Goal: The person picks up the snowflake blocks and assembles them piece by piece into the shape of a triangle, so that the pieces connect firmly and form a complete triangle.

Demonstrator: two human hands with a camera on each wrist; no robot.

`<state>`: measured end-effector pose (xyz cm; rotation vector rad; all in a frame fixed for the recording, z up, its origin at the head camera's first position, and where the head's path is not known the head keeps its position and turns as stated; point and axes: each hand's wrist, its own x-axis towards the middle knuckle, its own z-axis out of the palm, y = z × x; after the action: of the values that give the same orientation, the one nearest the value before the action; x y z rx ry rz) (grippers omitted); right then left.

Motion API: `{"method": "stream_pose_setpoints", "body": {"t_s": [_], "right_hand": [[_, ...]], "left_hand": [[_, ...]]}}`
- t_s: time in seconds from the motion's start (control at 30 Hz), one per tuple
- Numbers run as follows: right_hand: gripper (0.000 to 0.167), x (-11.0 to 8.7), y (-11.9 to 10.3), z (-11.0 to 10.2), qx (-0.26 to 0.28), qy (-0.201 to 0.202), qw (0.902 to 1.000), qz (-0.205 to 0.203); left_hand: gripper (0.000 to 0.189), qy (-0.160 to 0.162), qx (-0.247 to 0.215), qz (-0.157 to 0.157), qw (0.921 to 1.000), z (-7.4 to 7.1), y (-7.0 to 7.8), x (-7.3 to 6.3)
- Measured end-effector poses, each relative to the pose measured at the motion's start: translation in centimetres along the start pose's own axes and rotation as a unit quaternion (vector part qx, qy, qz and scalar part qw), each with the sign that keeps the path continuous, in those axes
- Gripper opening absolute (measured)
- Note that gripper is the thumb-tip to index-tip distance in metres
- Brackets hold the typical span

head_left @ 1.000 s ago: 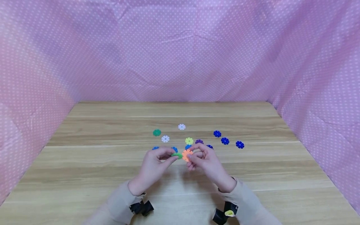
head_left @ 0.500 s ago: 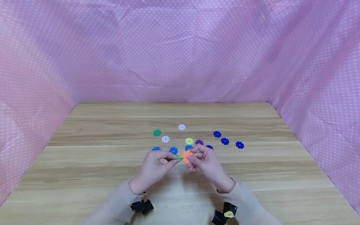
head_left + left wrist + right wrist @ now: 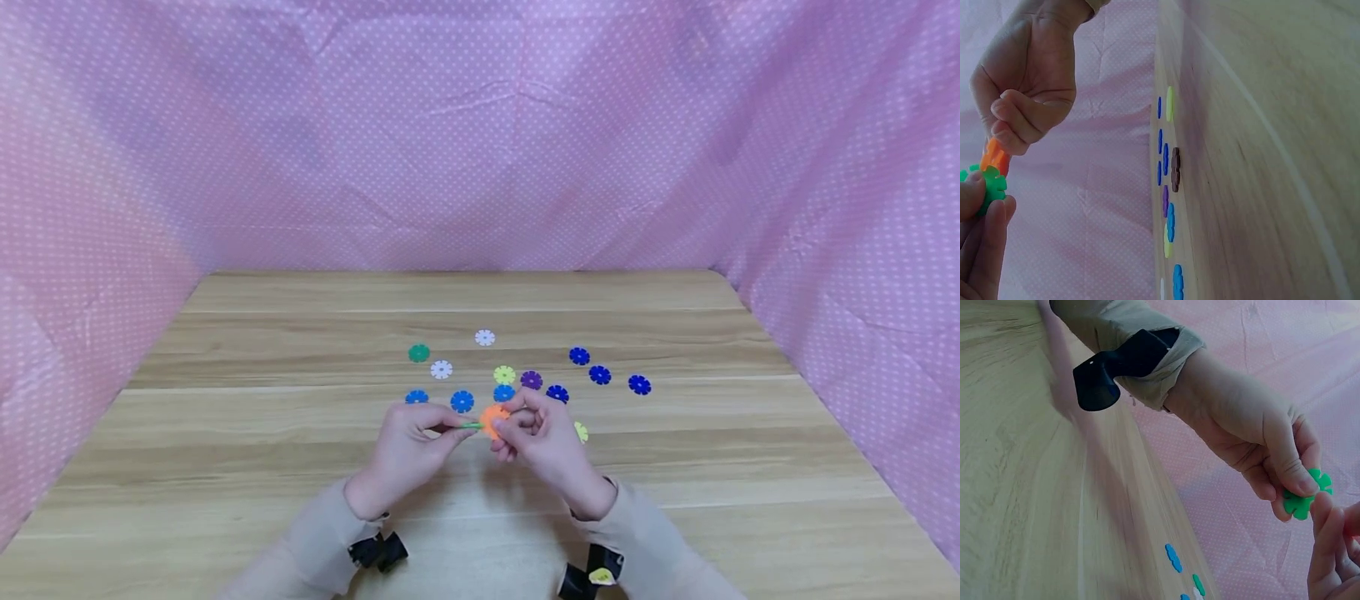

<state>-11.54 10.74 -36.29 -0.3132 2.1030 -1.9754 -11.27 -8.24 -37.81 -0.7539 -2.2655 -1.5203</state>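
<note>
Green disc (image 3: 472, 426) is now turned edge-on to the orange disc (image 3: 491, 421).
Above the table (image 3: 262, 454), green is pinched by the left hand (image 3: 411, 443), orange by the right hand (image 3: 549, 446); rims are seemingly engaged crosswise.

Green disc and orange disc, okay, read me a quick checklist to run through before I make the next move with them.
1. Green disc pinched by the left hand: ok.
2. Orange disc pinched by the right hand: ok.
3. Both discs held up off the table: ok.
4. Discs angled to each other: ok; the head view shows green edge-on, orange more face-on.
5. Slots fully interlocked: cannot tell, too small.
6. Nearby yellow disc fully visible from the head view: not ok, the right hand partly covers it.
</note>
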Motion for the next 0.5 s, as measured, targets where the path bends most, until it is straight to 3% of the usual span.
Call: {"method": "stream_pose_setpoints", "body": {"t_s": [0.23,0.37,0.5], "right_hand": [[0.014,-0.07,0.32,0.47,-0.013,-0.003,0.9999,-0.01],[0.017,0.17,0.32,0.46,-0.009,-0.011,0.9999,-0.004],[0.022,0.52,0.44,0.08,-0.003,-0.02,0.9993,0.03]], "left_hand": [[0.008,-0.008,0.015,0.002,0.9999,-0.08,0.3,-0.21],[0.006,-0.006,0.039,-0.024,0.999,-0.29,0.26,-0.1],[0.007,-0.013,0.057,-0.057,0.9966,-0.49,0.14,0.1]]}}
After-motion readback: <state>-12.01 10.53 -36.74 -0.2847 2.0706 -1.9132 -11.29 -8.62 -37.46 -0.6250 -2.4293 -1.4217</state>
